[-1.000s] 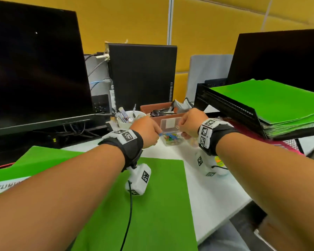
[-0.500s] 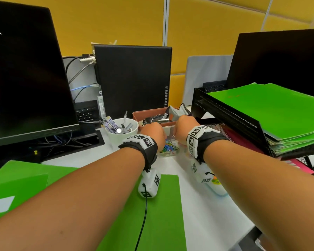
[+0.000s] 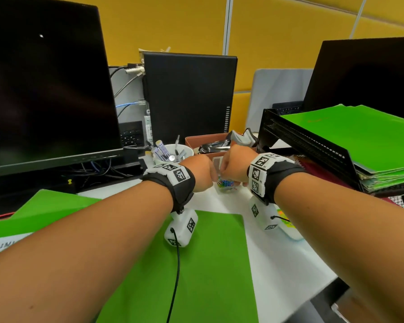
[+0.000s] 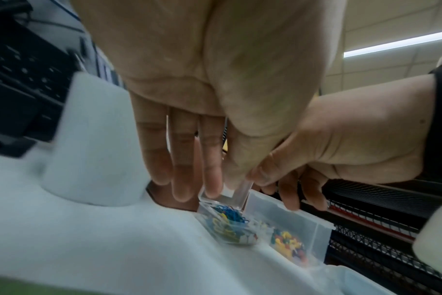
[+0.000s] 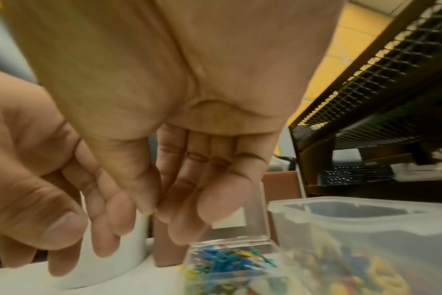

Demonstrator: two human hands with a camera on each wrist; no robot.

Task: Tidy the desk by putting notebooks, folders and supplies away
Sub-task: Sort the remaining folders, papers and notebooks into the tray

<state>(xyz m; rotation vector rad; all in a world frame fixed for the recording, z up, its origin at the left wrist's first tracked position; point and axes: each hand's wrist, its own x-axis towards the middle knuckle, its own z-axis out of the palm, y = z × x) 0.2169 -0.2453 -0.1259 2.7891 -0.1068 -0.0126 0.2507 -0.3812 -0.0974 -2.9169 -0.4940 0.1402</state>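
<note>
A small clear box of coloured paper clips [image 3: 225,184] [image 4: 227,225] [image 5: 230,265] stands on the white desk with its hinged lid [image 4: 227,194] [image 5: 240,223] raised. My left hand [image 3: 198,173] [image 4: 209,179] reaches down at the lid's left side, fingers nearly straight, tips against it. My right hand [image 3: 236,164] [image 5: 179,215] comes from the right, and its fingertips touch the lid's face and top corner. A larger clear box of coloured push pins [image 4: 290,239] [image 5: 366,249] sits directly right of the clip box.
A white pen cup [image 3: 173,151] and a brown tray [image 3: 205,139] stand just behind the boxes. A black mesh rack [image 3: 301,141] holds green folders [image 3: 359,141] at the right. Green folders lie on the desk near me [image 3: 208,264] and at the left [image 3: 44,210].
Both hands have drawn closer together over the paper clip box, and they now hide most of the raised lid from the head view.
</note>
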